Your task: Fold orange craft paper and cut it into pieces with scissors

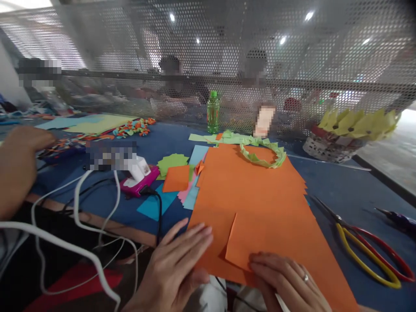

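A stack of large orange paper sheets (253, 186) lies in front of me. On its near part rests a smaller orange paper piece (242, 242), its left edge slightly raised. My right hand (286, 277), with a ring on one finger, has its fingers together over that piece's lower right corner; the thumb is mostly hidden. To the left, my left hand (175, 260) lies with fingers stretched over the stack's near left edge, apart from the small piece. A ring of folded green paper (263, 154) sits on the far end of the stack.
Scissors (364, 247) with yellow and red handles lie at right, near a dark pointed tool (396, 219). A pink power strip (139, 182) trails cables at left, beside another person's arm (19, 169). Behind stand a green bottle (213, 112), a paper-topped basket (338, 138) and a perforated screen (130, 47).
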A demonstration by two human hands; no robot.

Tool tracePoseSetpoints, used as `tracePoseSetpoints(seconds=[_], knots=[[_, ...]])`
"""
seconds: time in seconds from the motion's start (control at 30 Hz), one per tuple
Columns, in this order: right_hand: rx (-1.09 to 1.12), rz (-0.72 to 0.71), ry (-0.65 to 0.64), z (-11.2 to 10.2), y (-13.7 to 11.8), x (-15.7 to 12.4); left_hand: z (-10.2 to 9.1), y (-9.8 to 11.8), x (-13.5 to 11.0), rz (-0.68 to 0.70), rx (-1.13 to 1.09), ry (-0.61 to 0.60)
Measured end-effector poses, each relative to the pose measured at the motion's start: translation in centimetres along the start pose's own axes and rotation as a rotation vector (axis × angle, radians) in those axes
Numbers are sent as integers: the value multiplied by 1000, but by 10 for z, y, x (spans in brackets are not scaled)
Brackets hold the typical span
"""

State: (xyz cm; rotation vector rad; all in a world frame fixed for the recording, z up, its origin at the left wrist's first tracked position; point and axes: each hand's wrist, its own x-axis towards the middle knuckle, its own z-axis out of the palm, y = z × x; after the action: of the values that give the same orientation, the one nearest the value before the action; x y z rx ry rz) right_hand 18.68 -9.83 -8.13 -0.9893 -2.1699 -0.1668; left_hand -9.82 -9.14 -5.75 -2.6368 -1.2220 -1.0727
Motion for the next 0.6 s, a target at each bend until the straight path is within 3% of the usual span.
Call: tracePoseSetpoints(seconds=[0.13, 0.3, 0.4, 0.47, 0.6], knots=[[0, 29, 24, 1, -2, 2, -8, 3, -5, -41, -160, 225], [-26, 17, 24, -3, -2, 5, -11, 0, -8, 56, -12, 83], [-9, 36, 39, -3, -5, 6, -16, -3, -12, -16, -109, 286], [15, 62, 70, -1, -11, 9, -20, -5, -15, -62, -109, 356], [48, 28, 96, 14, -27, 25, -24, -8, -16, -42, -45, 236]])
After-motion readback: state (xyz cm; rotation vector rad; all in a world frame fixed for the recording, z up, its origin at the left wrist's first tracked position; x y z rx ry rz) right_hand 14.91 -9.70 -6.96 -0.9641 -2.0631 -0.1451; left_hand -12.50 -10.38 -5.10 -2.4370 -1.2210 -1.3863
